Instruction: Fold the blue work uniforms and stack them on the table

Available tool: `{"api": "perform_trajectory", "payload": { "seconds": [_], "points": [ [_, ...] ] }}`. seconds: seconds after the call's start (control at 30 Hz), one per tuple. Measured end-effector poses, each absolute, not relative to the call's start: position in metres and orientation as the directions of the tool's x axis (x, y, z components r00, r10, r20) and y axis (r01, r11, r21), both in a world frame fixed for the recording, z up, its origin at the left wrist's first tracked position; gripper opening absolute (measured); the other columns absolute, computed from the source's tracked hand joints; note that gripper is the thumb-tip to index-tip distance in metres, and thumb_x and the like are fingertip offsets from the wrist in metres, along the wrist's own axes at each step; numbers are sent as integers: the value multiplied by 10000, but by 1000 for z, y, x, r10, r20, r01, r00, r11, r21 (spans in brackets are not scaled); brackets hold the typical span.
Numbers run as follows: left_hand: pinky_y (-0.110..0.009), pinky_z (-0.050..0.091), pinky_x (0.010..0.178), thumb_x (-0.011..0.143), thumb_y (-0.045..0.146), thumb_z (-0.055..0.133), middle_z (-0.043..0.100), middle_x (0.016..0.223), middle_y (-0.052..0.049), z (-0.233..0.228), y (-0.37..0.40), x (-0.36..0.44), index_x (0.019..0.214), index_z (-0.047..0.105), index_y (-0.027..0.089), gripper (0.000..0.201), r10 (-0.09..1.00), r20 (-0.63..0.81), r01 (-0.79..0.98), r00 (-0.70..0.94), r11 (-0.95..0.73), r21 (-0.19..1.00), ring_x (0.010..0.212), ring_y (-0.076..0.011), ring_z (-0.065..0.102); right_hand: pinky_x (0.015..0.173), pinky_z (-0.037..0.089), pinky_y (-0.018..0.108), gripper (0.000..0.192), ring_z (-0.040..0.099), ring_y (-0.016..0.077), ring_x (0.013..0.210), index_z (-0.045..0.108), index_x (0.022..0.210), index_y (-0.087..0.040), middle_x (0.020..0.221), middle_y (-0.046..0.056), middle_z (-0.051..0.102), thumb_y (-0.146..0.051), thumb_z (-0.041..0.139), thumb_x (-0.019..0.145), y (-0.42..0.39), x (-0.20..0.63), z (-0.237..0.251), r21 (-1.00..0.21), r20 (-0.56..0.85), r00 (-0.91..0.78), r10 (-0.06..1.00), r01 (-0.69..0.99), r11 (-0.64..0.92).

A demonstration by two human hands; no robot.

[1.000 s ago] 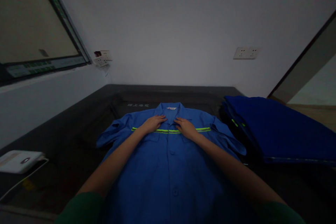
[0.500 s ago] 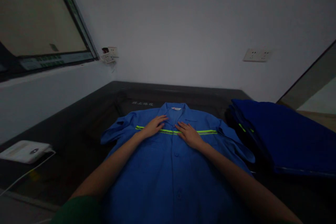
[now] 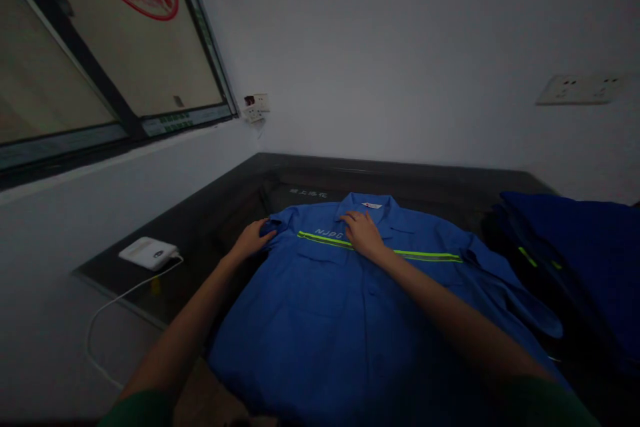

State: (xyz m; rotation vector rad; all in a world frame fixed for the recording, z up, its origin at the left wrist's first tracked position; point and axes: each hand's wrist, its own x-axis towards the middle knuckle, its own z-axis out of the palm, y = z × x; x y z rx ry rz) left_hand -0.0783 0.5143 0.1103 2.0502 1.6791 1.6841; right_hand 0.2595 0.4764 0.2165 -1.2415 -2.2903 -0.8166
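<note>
A blue work shirt (image 3: 325, 307) with a yellow-green reflective stripe lies face up and buttoned on a dark table (image 3: 220, 213), collar toward the far wall. My left hand (image 3: 253, 240) is at the shirt's left shoulder, where the short sleeve is; its fingers curl on the fabric edge. My right hand (image 3: 363, 233) lies flat on the chest just below the collar, on the stripe.
A stack of dark blue folded garments (image 3: 575, 260) lies at the right. A white device (image 3: 149, 253) with a white cable sits at the table's left corner. A window (image 3: 100, 47) is on the left wall; wall sockets (image 3: 255, 108) are in the corner.
My left hand has slid from the chest out to the left shoulder and sleeve. My right hand has stayed near the collar. The view has turned to the left.
</note>
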Motion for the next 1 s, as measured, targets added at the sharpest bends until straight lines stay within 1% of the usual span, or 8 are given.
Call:
{"api": "perform_trajectory", "payload": {
  "seconds": [0.1,0.3,0.47,0.57,0.67,0.73,0.87,1.0],
  "points": [
    [-371,466,947,816,355,496,698,1070,-110,119,519,-70,952,667,180,280,679,687,664,-261,-390,638,1032,-258,636,1138,226,479,446,348,266,1370,489,1368,-146,1474,139,415,-207,434,929,499,228,220,246,579,-456,675,888,389],
    [-327,539,759,889,296,311,710,869,-83,117,520,-98,945,607,166,328,657,644,574,-392,-372,729,797,-200,669,1121,255,457,445,370,269,1362,488,1365,-110,1447,177,440,-282,408,963,533,224,209,172,605,-349,716,935,311],
    [-357,492,917,739,370,589,677,1091,-94,119,524,-92,1073,624,163,394,675,736,605,-54,-564,562,1005,-235,634,1146,191,446,456,333,257,1382,480,1380,-140,1482,137,407,-301,418,958,543,228,201,180,605,-348,716,936,303],
    [-381,472,937,659,383,678,656,1115,-119,125,531,-72,1066,644,151,470,674,737,688,60,-563,459,1027,-275,615,1147,182,437,457,327,248,1385,477,1385,-155,1490,131,396,-308,413,959,543,227,201,181,605,-349,715,935,303],
    [-380,480,898,726,343,609,673,1035,-113,127,540,-62,980,663,164,316,668,742,734,-50,-479,481,960,-262,631,1147,177,436,462,329,248,1384,475,1388,-151,1492,135,393,-313,408,961,541,226,202,173,603,-342,720,938,300],
    [-343,488,874,763,299,546,690,988,-81,130,546,-70,928,666,183,234,663,724,674,-191,-448,588,924,-228,644,1148,175,438,466,327,250,1385,476,1388,-140,1492,137,393,-315,403,962,539,226,202,166,601,-339,724,939,302],
    [-281,517,777,771,271,496,705,976,-65,136,554,-116,1007,641,163,298,644,589,507,-488,-339,792,869,-193,662,1148,178,438,468,328,253,1385,478,1386,-134,1489,134,399,-317,396,963,538,226,203,160,604,-341,720,937,310],
    [-295,514,643,782,282,469,706,902,-124,133,551,-155,1041,628,106,351,634,443,457,-634,-155,876,764,-221,664,1148,172,446,467,325,255,1386,478,1387,-136,1491,133,397,-314,393,963,539,226,202,161,615,-341,711,937,311]
  ]
}}
